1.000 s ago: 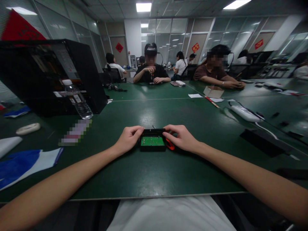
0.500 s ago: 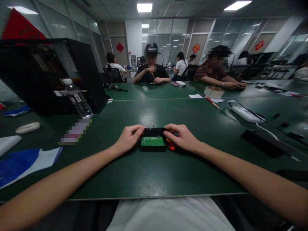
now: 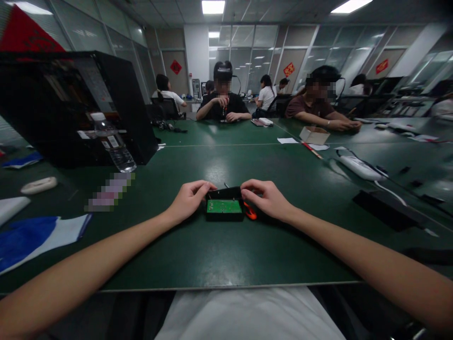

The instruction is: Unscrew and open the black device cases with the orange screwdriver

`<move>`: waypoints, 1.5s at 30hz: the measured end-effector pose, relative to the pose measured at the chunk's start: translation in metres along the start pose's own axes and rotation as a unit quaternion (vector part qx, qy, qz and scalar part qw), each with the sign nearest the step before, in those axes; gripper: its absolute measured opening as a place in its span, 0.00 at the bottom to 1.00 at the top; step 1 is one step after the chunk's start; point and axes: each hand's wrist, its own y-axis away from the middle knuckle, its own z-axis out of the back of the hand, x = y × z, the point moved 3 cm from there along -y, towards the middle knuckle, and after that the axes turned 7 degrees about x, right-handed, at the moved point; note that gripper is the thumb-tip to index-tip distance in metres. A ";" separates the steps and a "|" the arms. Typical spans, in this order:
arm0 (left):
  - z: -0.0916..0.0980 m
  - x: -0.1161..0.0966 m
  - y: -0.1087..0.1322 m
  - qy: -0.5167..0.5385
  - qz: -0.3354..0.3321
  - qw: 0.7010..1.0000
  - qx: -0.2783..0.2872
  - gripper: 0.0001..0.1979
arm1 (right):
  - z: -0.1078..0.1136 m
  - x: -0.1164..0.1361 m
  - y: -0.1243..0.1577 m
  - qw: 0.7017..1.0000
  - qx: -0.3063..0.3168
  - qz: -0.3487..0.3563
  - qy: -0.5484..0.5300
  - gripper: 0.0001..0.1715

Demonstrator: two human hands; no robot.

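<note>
- At 6 o'clock from an open black case (image 3: 224,217), a white garment (image 3: 247,314) shows below the edge of a green desk (image 3: 226,257).
- Well apart at 9 o'clock, a blue-and-white item (image 3: 42,241) lies on the desk.
- At the dial's centre, the case rests on the desk, a green circuit board (image 3: 224,206) exposed inside.
- The left hand (image 3: 193,199), between 9 and 10 o'clock, pinches one end of a black panel (image 3: 227,192) slanting along the case's far side.
- The right hand (image 3: 264,196), between 2 and 3, pinches the panel's other, higher end.
- Just beside the case at 3 o'clock lies an orange-handled tool (image 3: 251,212).
- At 10 o'clock, a clear bottle (image 3: 119,153) stands before a black computer tower (image 3: 129,99).
- Between 1 and 2, a small box (image 3: 314,136) sits near a co-worker in brown (image 3: 300,105).
- At 12 o'clock, a co-worker in black (image 3: 239,105) sits across the desk.
</note>
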 end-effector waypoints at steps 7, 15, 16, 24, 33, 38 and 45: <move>0.000 0.001 0.000 -0.001 -0.004 1.000 0.002 0.19 | -0.003 0.001 0.000 1.000 0.025 0.004 0.004 0.12; 0.000 -0.008 0.002 0.050 -0.011 0.998 -0.025 0.16 | -0.002 0.004 0.001 0.999 0.025 0.005 0.035 0.15; 0.000 -0.008 0.002 0.058 -0.011 0.998 -0.023 0.16 | -0.002 0.004 0.001 0.999 0.023 0.006 0.036 0.15; -0.005 -0.003 -0.001 0.079 0.000 0.997 0.022 0.17 | 0.000 -0.005 0.000 1.000 -0.002 -0.017 -0.025 0.14; -0.004 -0.003 0.000 0.077 -0.001 0.997 0.029 0.14 | -0.001 -0.006 0.000 0.997 0.001 -0.033 -0.072 0.13; -0.004 0.000 0.000 0.062 0.009 0.997 0.035 0.14 | -0.002 -0.006 0.000 0.996 0.012 -0.033 -0.077 0.12; -0.006 -0.003 0.000 0.058 0.016 0.997 0.047 0.16 | -0.004 -0.010 0.001 0.995 0.026 -0.040 -0.083 0.13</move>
